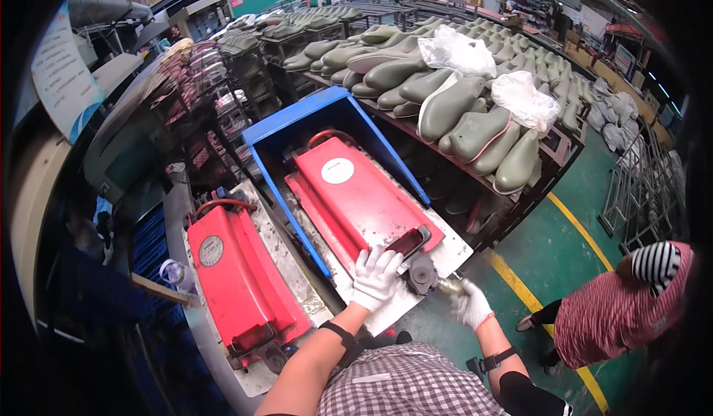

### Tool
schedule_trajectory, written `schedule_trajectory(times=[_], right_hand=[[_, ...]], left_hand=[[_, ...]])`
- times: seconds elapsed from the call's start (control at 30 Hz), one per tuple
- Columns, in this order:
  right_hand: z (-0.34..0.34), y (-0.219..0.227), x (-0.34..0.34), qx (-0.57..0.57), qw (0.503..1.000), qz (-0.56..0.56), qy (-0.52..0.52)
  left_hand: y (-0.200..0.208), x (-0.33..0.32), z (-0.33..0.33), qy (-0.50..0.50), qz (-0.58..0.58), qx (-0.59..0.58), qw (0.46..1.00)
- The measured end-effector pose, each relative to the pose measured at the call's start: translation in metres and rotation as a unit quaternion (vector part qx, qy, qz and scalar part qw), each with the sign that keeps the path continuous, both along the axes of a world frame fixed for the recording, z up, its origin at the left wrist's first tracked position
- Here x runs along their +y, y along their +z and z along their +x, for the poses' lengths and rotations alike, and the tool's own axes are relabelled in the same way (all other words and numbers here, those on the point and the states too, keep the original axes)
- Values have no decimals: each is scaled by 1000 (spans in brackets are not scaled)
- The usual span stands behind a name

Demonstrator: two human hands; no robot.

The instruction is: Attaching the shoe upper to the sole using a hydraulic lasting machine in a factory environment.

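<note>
A red metal machine cover (345,193) with a round white label lies on a worn pale base plate, partly inside a blue open-fronted housing (297,115). At its near end sits a round grey metal fitting (422,274) beside a dark handle-like loop (411,241). My left hand (377,276), in a white knit glove, lies against this near end with fingers stretched out, just left of the grey fitting. My gloved right hand (471,305) is closed around a brass-coloured metal piece (448,286) that sticks out from the fitting's right side.
A second red machine cover (238,267) stands to the left on its own plate. Behind and right, a rack holds many olive-green boots (453,112) and crumpled white plastic bags (457,51). A person in a reddish top (613,316) is at the right, by yellow floor lines (516,279).
</note>
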State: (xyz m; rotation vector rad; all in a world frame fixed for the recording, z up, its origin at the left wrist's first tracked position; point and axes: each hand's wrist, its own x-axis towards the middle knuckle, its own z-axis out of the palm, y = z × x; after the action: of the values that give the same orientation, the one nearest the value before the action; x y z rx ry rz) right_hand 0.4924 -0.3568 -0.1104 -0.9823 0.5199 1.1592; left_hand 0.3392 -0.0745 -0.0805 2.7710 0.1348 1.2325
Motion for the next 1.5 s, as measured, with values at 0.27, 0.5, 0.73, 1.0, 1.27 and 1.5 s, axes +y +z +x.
schedule_trajectory(times=[0.27, 0.5, 0.73, 1.0, 1.27, 1.5], right_hand=[[31, 43, 90, -744, 604, -285, -17], [0, 36, 118, -773, 463, -406, 150], [5, 40, 127, -717, 490, -440, 228], [19, 47, 138, -642, 532, -444, 327], [31, 50, 151, -580, 542, -457, 401], [32, 44, 153, -586, 534, -466, 393]], left_hand=[[39, -4, -15, -33, -45, 39, 998], [86, 23, -148, -18, -231, 150, 961], [94, 28, -311, 290, -7, 130, 948], [71, 65, -306, 363, -306, 372, 798], [77, 97, -304, 203, -647, 407, 612], [68, 99, -310, 166, -672, 362, 624]])
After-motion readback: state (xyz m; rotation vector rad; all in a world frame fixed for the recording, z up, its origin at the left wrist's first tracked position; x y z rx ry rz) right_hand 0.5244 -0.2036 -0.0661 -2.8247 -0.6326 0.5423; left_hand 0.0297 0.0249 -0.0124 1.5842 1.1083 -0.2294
